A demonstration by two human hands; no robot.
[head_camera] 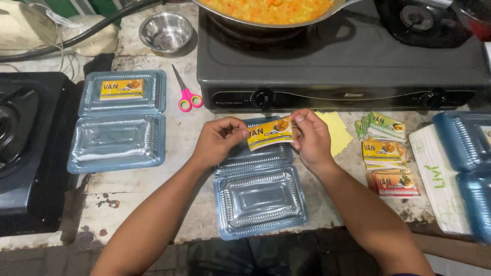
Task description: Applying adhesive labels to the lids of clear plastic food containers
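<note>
A yellow label sticker [269, 134] is pinched between both hands just above the lid of an open clear plastic clamshell box [258, 199]. My left hand [221, 139] grips its left end. My right hand [310, 138] holds its right end, fingers at the corner. To the left lies a second open clamshell box [118, 140] with a yellow label stuck on its lid [121, 88].
A dark gas stove [348, 61] carries a pan of yellow-orange food [268, 9]. Pink-handled scissors [186, 97] and a steel bowl [165, 31] lie behind. Stacks of labels [386, 153], stacked boxes [468, 153] and a tissue pack [437, 179] sit right. Another burner [25, 143] stands left.
</note>
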